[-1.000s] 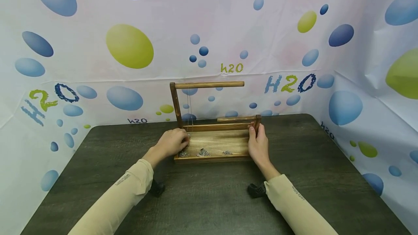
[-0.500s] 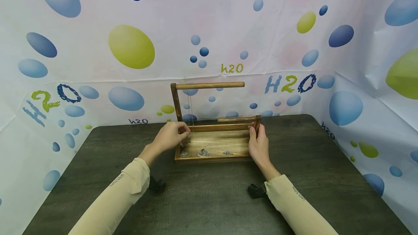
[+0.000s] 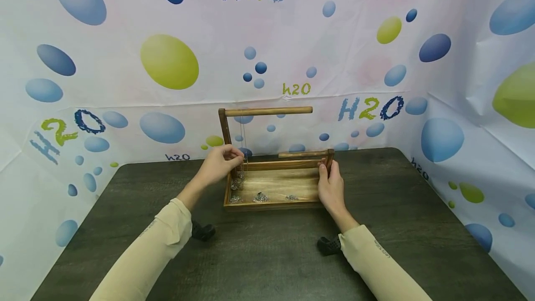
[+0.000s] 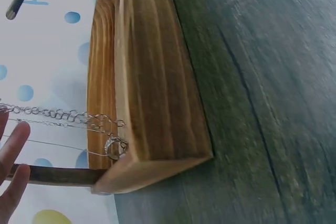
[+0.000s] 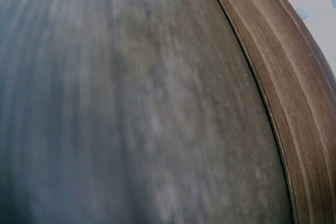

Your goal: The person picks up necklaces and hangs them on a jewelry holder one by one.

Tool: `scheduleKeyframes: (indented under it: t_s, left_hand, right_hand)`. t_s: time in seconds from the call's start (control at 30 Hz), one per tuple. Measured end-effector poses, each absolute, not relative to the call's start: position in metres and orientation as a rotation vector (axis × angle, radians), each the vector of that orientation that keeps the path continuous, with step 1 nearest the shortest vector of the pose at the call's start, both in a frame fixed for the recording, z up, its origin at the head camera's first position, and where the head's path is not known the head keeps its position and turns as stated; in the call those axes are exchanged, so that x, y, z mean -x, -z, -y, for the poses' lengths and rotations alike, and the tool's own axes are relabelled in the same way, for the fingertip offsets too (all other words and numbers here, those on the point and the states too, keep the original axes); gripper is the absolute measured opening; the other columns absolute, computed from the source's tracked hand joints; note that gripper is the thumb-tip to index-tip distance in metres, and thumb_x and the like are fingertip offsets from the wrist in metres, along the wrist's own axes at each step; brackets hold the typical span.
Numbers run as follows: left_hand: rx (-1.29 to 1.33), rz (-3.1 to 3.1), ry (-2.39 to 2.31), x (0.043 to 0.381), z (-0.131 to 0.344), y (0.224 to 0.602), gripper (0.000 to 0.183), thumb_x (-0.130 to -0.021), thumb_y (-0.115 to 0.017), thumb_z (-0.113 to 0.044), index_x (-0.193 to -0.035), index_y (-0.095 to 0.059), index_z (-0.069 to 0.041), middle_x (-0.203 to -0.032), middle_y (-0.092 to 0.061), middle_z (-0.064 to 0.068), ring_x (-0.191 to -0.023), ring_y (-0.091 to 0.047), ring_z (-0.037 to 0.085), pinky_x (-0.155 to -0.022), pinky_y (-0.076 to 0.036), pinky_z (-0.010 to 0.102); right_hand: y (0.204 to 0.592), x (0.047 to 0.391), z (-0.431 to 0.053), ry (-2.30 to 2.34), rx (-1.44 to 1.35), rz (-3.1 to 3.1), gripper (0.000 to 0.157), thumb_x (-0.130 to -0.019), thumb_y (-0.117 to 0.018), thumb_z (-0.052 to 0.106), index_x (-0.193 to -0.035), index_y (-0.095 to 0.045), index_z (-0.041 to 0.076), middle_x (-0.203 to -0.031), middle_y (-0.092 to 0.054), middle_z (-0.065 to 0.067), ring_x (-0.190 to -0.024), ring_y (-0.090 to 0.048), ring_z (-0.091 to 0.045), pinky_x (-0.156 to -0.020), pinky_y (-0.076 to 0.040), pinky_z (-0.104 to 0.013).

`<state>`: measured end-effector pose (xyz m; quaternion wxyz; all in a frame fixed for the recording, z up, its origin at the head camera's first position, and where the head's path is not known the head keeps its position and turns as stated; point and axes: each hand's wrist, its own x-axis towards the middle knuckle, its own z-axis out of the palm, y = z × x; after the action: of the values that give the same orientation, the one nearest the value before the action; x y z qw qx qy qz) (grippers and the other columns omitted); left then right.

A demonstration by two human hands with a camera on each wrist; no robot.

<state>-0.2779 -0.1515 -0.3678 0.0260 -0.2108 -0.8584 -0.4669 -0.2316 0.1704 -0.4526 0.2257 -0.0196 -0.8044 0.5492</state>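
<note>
A wooden jewelry stand (image 3: 271, 206) has a tray base, a tall upper bar (image 3: 267, 111) and a lower right bar (image 3: 303, 154). Over the tray's left end, my left hand (image 3: 219, 162) pinches a silver chain (image 4: 58, 113) by its upper end. The chain stretches down into the tray in the left wrist view, with more links bunched at the bottom. Beside it, thin necklaces (image 3: 243, 134) hang from the upper bar. My right hand (image 3: 331, 187) grips the stand's right end, thumb inside near the short post; the right wrist view shows mostly blurred tabletop.
Small heaps of silver jewelry lie along the tray's front: one at left (image 3: 235, 199), one in the middle (image 3: 261, 197), one at right (image 3: 291, 197). The dark table (image 3: 267, 259) extends around the stand. A patterned curtain (image 3: 334, 36) rises behind it.
My left hand has risen from inside the tray's left end, drawing the silver chain upward. My right hand has stayed at the stand's right end.
</note>
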Motion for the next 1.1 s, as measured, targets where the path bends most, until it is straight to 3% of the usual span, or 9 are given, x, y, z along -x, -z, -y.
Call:
scheduleKeyframes:
  t_s: [0.2, 0.3, 0.43, 0.53, 0.7, 0.83, 0.97, 1.1]
  left_hand:
    - [0.602, 2.595, 1.665, 0.280, 0.148, 0.360, 0.016, -0.100, -0.064, -0.010, -0.110, -0.069, 0.001, -0.101, -0.070, 0.019, -0.095, -0.067, 0.042, -0.078, -0.057, 0.038]
    - [0.556, 2.564, 1.812, 0.281, 0.147, 0.356, 0.019, -0.101, -0.062, -0.010, -0.114, -0.069, 0.002, -0.108, -0.067, 0.026, -0.093, -0.068, 0.039, -0.082, -0.058, 0.039]
    - [0.494, 2.509, 1.980, 0.281, 0.145, 0.350, 0.024, -0.103, -0.060, -0.011, -0.120, -0.068, 0.003, -0.113, -0.064, 0.030, -0.087, -0.070, 0.028, -0.091, -0.054, 0.051]
    - [0.477, 2.457, 2.060, 0.281, 0.144, 0.346, 0.025, -0.103, -0.060, -0.011, -0.122, -0.068, 0.004, -0.114, -0.064, 0.029, -0.082, -0.070, 0.023, -0.089, -0.055, 0.050]
    - [0.462, 2.369, 2.179, 0.281, 0.142, 0.339, 0.027, -0.102, -0.061, -0.010, -0.124, -0.066, 0.005, -0.118, -0.063, 0.030, -0.074, -0.066, 0.018, -0.076, -0.059, 0.037]
    - [0.449, 2.347, 2.215, 0.282, 0.141, 0.337, 0.029, -0.102, -0.061, -0.010, -0.127, -0.066, 0.003, -0.112, -0.068, 0.019, -0.071, -0.064, 0.015, -0.071, -0.060, 0.033]
    - [0.448, 2.356, 2.215, 0.282, 0.140, 0.334, 0.030, -0.101, -0.062, -0.011, -0.129, -0.066, 0.001, -0.108, -0.070, 0.009, -0.074, -0.065, 0.019, -0.070, -0.060, 0.034]
    - [0.449, 2.360, 2.217, 0.282, 0.138, 0.331, 0.031, -0.101, -0.063, -0.011, -0.131, -0.065, -0.001, -0.113, -0.070, 0.011, -0.080, -0.067, 0.025, -0.071, -0.060, 0.035]
  right_hand:
    - [0.454, 0.232, -0.171, -1.502, 0.049, 2.215, 0.035, -0.110, -0.042, 0.025, -0.135, -0.049, 0.002, -0.123, -0.060, -0.020, -0.105, -0.057, -0.035, -0.085, -0.043, -0.048]
    - [0.454, 0.232, -0.171, -1.509, 0.052, 2.220, 0.036, -0.110, -0.042, 0.026, -0.135, -0.049, 0.002, -0.123, -0.060, -0.020, -0.105, -0.057, -0.035, -0.085, -0.043, -0.048]
    - [0.455, 0.232, -0.171, -1.523, 0.051, 2.221, 0.036, -0.110, -0.042, 0.027, -0.135, -0.049, 0.003, -0.126, -0.060, -0.022, -0.105, -0.057, -0.035, -0.085, -0.043, -0.047]
    - [0.454, 0.232, -0.171, -1.519, 0.050, 2.224, 0.035, -0.110, -0.042, 0.027, -0.134, -0.049, 0.003, -0.126, -0.060, -0.023, -0.105, -0.057, -0.034, -0.086, -0.043, -0.047]
    - [0.454, 0.232, -0.171, -1.519, 0.041, 2.225, 0.036, -0.110, -0.041, 0.027, -0.135, -0.049, 0.003, -0.127, -0.060, -0.022, -0.110, -0.057, -0.034, -0.088, -0.043, -0.048]
    - [0.454, 0.232, -0.171, -1.529, 0.039, 2.223, 0.036, -0.110, -0.041, 0.026, -0.137, -0.048, 0.003, -0.128, -0.059, -0.021, -0.114, -0.057, -0.034, -0.090, -0.044, -0.050]
    - [0.453, 0.232, -0.171, -1.530, 0.049, 2.216, 0.035, -0.110, -0.042, 0.025, -0.136, -0.049, 0.003, -0.128, -0.060, -0.021, -0.114, -0.057, -0.035, -0.091, -0.044, -0.050]
    - [0.453, 0.232, -0.170, -1.528, 0.063, 2.210, 0.033, -0.110, -0.043, 0.024, -0.135, -0.050, 0.003, -0.126, -0.061, -0.019, -0.114, -0.057, -0.035, -0.091, -0.044, -0.049]
